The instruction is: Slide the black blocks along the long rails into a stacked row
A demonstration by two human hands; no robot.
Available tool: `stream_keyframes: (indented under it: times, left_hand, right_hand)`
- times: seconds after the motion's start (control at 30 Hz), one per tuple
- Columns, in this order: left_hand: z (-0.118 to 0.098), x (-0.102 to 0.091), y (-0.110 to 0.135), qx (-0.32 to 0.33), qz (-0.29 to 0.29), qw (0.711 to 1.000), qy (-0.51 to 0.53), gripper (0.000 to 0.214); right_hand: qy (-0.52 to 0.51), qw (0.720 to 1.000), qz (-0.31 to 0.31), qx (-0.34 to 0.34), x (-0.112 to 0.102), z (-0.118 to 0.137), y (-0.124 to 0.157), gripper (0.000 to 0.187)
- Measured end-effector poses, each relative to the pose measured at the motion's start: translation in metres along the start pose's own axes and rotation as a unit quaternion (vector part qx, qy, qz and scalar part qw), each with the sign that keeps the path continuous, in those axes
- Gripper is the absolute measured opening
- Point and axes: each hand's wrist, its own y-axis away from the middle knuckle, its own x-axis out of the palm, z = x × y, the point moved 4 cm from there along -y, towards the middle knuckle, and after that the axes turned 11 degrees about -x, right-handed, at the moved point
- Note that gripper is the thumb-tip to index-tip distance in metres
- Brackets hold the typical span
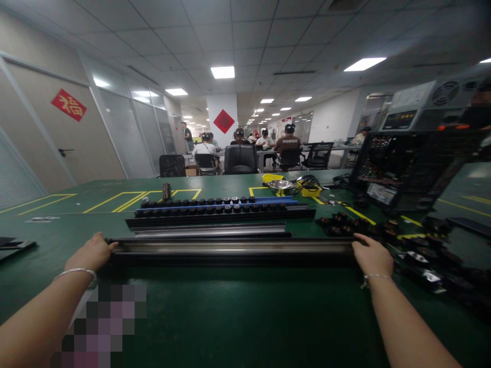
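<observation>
A long dark metal rail (233, 249) with a shiny inner face stretches crosswise over the green table in front of me. My left hand (91, 251) grips its left end, the thumb along the top edge. At the opposite end my right hand (373, 255) is closed on the rail, with the underside of the fingers hidden. Just beyond lies a second, shorter silvery rail (210, 229). Behind that, rows of small black round parts (226, 208) sit along black and blue strips.
Clusters of black parts (422, 260) lie to the right, near an open computer case (399, 174) with a grey unit (425, 110) on top. A metal bowl (280, 185) and yellow bins (310, 190) stand at the back. Several people sit beyond the table (245, 306).
</observation>
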Motion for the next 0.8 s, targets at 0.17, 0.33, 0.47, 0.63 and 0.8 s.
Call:
stream_keyframes:
  times: [0.17,0.33,0.47,0.63,0.8]
  left_hand:
    - [-0.005,-0.006,0.005,-0.029,0.027,0.999,-0.028,0.055]
    - [-0.009,-0.01,0.009,-0.033,0.044,0.998,-0.039,0.049]
    - [-0.009,-0.014,0.012,-0.046,0.042,0.997,-0.042,0.054]
    - [-0.009,-0.017,0.015,-0.065,0.045,0.996,-0.042,0.061]
    - [-0.007,-0.018,0.016,-0.081,0.038,0.996,-0.028,0.064]
  right_hand:
    - [0.0,1.0,0.015,0.011,-0.001,0.002,0.001,0.047]
    - [0.0,0.999,0.026,0.02,-0.002,0.005,0.003,0.049]
    - [-0.009,1.0,0.017,0.019,-0.001,0.004,0.002,0.047]
    - [-0.014,1.0,0.009,0.014,-0.002,0.004,0.002,0.047]
    - [-0.012,0.999,0.024,0.027,-0.004,0.007,0.005,0.047]
